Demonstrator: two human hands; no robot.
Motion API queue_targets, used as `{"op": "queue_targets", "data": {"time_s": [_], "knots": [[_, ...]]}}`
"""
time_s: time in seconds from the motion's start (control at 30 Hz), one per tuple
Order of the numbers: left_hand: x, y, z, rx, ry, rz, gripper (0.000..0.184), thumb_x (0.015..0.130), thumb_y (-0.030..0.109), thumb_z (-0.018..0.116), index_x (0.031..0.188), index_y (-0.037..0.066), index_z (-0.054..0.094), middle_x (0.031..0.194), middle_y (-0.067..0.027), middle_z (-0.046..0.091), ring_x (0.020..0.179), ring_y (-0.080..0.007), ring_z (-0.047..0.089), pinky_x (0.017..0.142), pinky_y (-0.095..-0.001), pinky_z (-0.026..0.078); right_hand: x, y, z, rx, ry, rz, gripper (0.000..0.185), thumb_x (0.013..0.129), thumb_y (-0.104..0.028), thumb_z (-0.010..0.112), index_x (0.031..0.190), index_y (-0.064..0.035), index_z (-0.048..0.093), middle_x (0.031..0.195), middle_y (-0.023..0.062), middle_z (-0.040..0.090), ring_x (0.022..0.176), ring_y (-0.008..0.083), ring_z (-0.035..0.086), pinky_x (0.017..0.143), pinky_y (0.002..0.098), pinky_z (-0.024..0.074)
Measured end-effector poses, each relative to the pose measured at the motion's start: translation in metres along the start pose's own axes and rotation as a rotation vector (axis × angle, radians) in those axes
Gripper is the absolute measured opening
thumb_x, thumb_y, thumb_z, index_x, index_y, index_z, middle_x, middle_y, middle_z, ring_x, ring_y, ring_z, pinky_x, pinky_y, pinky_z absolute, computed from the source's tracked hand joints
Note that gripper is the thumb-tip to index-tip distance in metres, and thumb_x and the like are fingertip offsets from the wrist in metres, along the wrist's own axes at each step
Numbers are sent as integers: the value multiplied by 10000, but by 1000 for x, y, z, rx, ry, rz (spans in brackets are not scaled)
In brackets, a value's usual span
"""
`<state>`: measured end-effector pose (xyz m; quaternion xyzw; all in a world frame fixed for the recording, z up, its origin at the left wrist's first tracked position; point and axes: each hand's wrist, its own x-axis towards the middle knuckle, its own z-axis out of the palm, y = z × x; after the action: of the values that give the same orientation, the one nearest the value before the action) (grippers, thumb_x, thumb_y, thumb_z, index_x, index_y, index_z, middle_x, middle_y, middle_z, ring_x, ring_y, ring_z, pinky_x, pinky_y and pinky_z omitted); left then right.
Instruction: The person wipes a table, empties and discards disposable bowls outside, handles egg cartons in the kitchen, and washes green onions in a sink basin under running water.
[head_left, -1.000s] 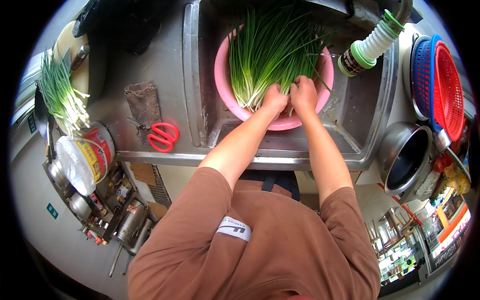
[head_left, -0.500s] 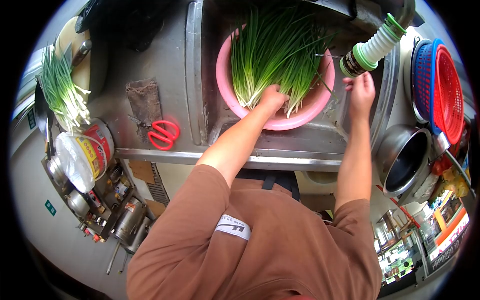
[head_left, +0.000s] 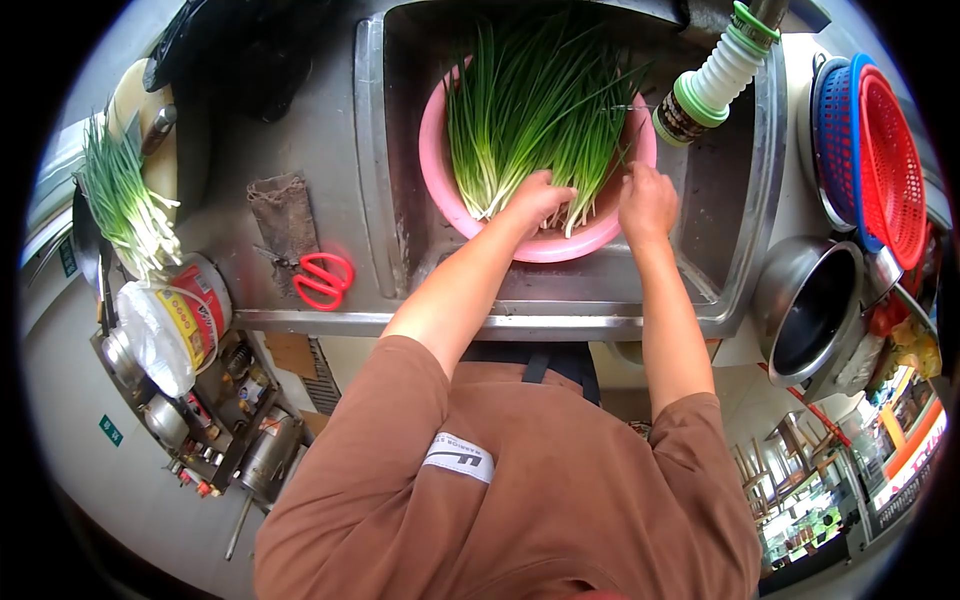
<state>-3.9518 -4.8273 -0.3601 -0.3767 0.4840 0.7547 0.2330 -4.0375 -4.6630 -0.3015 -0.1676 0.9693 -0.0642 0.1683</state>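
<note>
A pink basin in the sink holds a large heap of scallions, white ends toward me. My left hand is closed at the white ends of the scallions, its fingertips partly hidden among them. Over the basin's right rim, my right hand has its fingers curled together beside the heap. Whatever those fingers pinch, if anything, is too small to make out. Above and right of that hand hangs a green-and-white flexible faucet hose, with a thin stream of water running left from its end.
Red-handled scissors and a brown cloth lie on the steel counter left of the sink. Another scallion bunch rests on a cutting board with a knife. At right are colander baskets and a steel pot.
My right hand has moved left and slightly down, from below the faucet end to the basin's right rim. My left hand stays at the scallions. The whole view has shifted a little.
</note>
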Motion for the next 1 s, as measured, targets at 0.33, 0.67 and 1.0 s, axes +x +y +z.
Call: {"op": "queue_targets", "data": {"time_s": [0.33,0.67,1.0], "knots": [[3,6,-4,-239,-27,-21,289,877,128,588,1098,-58,568,930,-136,653,771,-222,638,689,-333,514,1,-43,72,953,-153,432,406,827,-126,662,1179,20,524,1017,143,649,895,235,648,807,343,523],[8,21,-21,-39,3,-51,273,896,148,605,1083,-50,574,930,-150,657,803,-221,654,697,-335,534,13,-40,75,1173,-198,498,348,816,-83,617,1132,44,546,982,160,631,864,226,616,759,341,488],[15,31,-28,300,82,-90,257,898,146,584,1081,-34,579,978,-144,644,906,-222,626,794,-343,506,21,-31,78,1225,-397,500,344,811,-89,667,1121,40,594,944,144,666,843,224,634,788,341,499]]}}
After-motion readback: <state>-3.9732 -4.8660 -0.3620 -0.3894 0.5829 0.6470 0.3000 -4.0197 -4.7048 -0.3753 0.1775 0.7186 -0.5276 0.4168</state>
